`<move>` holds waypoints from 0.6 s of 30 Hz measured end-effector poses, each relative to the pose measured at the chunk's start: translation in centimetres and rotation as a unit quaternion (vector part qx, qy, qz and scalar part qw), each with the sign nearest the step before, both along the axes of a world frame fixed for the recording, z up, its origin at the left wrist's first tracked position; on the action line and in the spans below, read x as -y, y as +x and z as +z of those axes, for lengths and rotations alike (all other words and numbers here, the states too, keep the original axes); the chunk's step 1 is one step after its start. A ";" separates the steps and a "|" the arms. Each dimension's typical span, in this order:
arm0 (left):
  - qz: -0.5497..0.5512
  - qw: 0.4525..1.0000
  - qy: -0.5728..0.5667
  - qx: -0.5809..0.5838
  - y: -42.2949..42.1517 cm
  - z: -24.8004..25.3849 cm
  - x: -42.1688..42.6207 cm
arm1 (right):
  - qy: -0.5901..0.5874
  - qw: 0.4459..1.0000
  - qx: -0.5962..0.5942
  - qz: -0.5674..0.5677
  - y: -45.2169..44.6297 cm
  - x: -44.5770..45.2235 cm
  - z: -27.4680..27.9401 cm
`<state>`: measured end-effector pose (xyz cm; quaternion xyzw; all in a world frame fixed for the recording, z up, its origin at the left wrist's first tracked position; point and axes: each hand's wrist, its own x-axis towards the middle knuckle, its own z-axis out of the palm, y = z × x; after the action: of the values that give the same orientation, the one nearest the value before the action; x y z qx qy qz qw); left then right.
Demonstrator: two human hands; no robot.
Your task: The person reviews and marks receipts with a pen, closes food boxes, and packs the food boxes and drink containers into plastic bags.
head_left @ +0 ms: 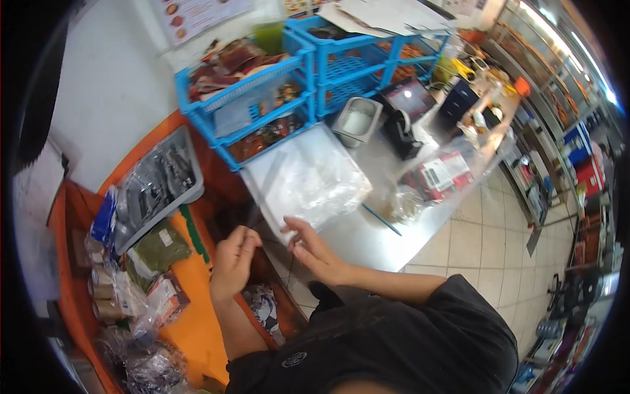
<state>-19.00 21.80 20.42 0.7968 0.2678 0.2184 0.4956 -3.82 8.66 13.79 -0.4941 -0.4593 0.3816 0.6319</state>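
Observation:
My left hand (pixel 234 260) is raised in front of my body, above the gap between an orange surface and a metal table. Its fingers are curled together; whether anything thin is between them I cannot make out. A short way to the right, my right hand (pixel 316 253) hovers by the near corner of a white board (pixel 275 167). Its fingers are apart, with nothing visible in them. Clear plastic sheeting or bags (pixel 328 187) lie crumpled on the board, just beyond my right hand. A dark green stick-like thing (pixel 382 220) lies on the table beside the board.
Blue stacked crates (pixel 246 85) with packets stand behind the board. A metal container (pixel 358 120), a dark-screened device (pixel 407 98) and a red-white package (pixel 441 176) are on the metal table (pixel 387 246). At left, a grey tray (pixel 190 148) of bagged utensils sits above green packages (pixel 161 246).

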 end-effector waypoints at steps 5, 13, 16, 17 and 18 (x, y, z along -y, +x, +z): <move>-0.176 0.979 0.099 -0.017 8.2 1.5 7.2 | 0.087 0.995 -0.039 0.010 7.4 6.3 7.9; -0.033 0.984 0.172 0.045 24.1 4.4 17.3 | 0.267 0.924 0.163 -0.219 32.0 20.1 16.4; 0.067 0.972 0.224 0.024 31.4 5.6 22.1 | 0.017 0.951 0.306 -0.042 38.5 21.4 16.8; 0.087 0.965 0.248 0.015 33.7 5.5 22.9 | -0.030 0.934 0.355 0.008 39.4 20.6 16.3; 0.108 0.956 0.272 0.004 35.5 5.3 23.2 | -0.057 0.890 0.451 0.031 40.3 19.6 15.5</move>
<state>16.54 -1.38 25.73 0.8668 0.2806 0.3386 0.2349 36.48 -10.99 29.24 -0.6338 -0.6874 0.1630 0.3149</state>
